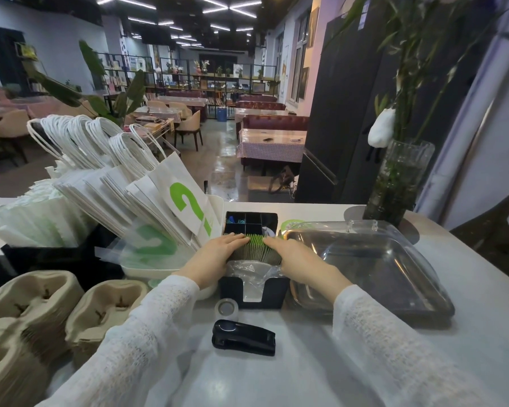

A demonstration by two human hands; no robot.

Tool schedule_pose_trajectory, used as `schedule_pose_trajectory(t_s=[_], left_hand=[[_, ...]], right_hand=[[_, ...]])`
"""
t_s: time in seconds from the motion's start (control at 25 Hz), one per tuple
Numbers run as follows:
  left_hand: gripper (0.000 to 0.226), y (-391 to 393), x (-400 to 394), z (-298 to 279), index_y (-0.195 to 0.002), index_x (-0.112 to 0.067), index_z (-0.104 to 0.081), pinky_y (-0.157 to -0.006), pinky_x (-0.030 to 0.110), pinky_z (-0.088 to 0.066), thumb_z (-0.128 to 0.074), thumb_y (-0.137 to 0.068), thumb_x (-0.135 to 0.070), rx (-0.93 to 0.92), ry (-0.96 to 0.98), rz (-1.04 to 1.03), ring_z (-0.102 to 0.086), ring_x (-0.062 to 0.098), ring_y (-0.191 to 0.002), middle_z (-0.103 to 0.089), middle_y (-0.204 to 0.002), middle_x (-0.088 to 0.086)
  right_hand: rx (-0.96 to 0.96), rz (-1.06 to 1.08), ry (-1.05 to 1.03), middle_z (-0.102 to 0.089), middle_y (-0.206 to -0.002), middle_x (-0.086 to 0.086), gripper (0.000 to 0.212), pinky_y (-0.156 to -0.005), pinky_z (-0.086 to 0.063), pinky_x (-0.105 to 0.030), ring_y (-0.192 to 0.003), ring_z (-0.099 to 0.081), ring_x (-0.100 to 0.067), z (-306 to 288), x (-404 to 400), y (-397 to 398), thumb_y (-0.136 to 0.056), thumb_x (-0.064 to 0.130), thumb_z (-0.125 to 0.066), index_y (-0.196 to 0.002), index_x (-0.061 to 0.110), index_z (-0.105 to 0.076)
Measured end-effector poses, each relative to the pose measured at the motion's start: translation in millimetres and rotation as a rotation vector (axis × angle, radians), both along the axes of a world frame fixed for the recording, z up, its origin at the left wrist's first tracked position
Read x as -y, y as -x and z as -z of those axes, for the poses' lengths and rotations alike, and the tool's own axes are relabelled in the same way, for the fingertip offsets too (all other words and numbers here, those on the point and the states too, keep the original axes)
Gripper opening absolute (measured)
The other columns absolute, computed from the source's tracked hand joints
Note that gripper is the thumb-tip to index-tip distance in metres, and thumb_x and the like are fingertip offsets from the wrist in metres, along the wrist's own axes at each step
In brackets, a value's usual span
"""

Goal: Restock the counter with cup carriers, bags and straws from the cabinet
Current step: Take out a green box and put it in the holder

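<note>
The green-edged packets [252, 248], which look like wrapped straws though I cannot be sure, stand in a tight row inside the black organizer [252, 261] in the middle of the white counter [467, 318]. The left hand [218, 254] presses on the left end of the row and the right hand [288, 258] on the right end. The fingers of both hands are rather straight and lie on the packets, squeezing the row together, not curled around it.

My judgement is that the packets are being settled into their compartment. If the hands squeeze too hard from both ends, the middle of the row can bend upward and some packets can jump out. If only one hand lets go, the row may fan out and fall to that side. The plastic film [252, 270] in the front slot of the organizer is just below the hands, and a sleeve could catch it.

To the left, the white paper bags [147, 183] lean in a holder very near the left hand; a push with the elbow could make them slide. The stacks of pulp cup carriers [41, 306] sit at the near left edge, close to the left sleeve. In front of the organizer lie a tape roll [226, 308] and a black stapler-like tool [244, 337]. At the right, touching or almost touching the organizer, is a metal tray with a clear lid [373, 259].
</note>
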State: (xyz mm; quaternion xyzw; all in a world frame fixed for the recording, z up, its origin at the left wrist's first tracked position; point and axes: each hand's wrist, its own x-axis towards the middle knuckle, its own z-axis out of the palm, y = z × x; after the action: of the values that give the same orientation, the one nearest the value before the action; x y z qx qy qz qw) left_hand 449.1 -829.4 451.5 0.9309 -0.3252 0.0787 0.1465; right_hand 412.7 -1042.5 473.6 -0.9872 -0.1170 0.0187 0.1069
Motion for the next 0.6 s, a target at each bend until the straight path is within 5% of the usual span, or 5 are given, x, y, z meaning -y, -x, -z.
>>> schedule_pose_trajectory(t_s=[0.12,0.24,0.4,0.52,0.6], left_hand=[[0.079,-1.0,-0.1,-4.3,-0.152,-0.024,-0.027,-0.123,0.032,-0.014,-0.046,-0.085,0.013,-0.067,-0.019,-0.022,-0.02,0.017,-0.149,-0.025,-0.16,-0.002],[0.077,4.6,-5.9,-13.0,-0.154,-0.023,-0.024,-0.116,0.034,-0.026,-0.042,-0.087,0.011,-0.162,0.026,-0.057,-0.034,0.025,-0.142,-0.035,-0.155,0.006],[0.061,19.0,-25.8,-19.9,-0.148,-0.019,-0.037,-0.108,0.034,-0.038,-0.043,-0.091,0.001,-0.131,0.13,-0.129,-0.049,0.023,-0.129,-0.051,-0.144,0.006],[0.046,33.2,-43.7,-29.6,-0.137,-0.017,-0.05,-0.106,0.032,-0.04,-0.05,-0.092,-0.007,-0.109,0.166,-0.14,-0.053,0.018,-0.124,-0.06,-0.134,0.001],[0.041,45.6,-53.0,-38.1,-0.131,-0.018,-0.056,-0.099,0.029,-0.045,-0.054,-0.09,-0.01,-0.102,0.21,-0.141,-0.059,0.015,-0.113,-0.065,-0.124,-0.002]], right_hand=[[-0.047,-0.002,-0.051,-0.032,-0.156,0.0,0.078,-0.101,-0.047,-0.04,-0.126,-0.051,-0.027,1.4,3.6,2.5,-0.087,0.0,-0.056,-0.152,0.029,-0.023],[-0.013,0.062,-0.209,-0.043,-0.148,-0.005,0.08,-0.074,-0.053,-0.035,-0.096,-0.059,-0.022,-9.6,6.8,15.4,-0.086,-0.007,-0.044,-0.153,0.029,-0.021],[0.091,0.206,-0.325,-0.054,-0.137,-0.014,0.061,-0.092,-0.05,-0.039,-0.109,-0.06,-0.029,-17.7,11.9,34.7,-0.09,-0.003,-0.037,-0.148,0.017,-0.036],[0.087,0.254,-0.396,-0.06,-0.126,-0.012,0.048,-0.071,-0.048,-0.031,-0.077,-0.059,-0.017,-26.9,9.3,52.7,-0.09,0.001,-0.042,-0.136,0.014,-0.049],[0.112,0.268,-0.424,-0.062,-0.123,-0.011,0.042,-0.077,-0.049,-0.03,-0.083,-0.056,-0.016,-34.8,5.6,65.8,-0.089,0.002,-0.044,-0.128,0.013,-0.056]])
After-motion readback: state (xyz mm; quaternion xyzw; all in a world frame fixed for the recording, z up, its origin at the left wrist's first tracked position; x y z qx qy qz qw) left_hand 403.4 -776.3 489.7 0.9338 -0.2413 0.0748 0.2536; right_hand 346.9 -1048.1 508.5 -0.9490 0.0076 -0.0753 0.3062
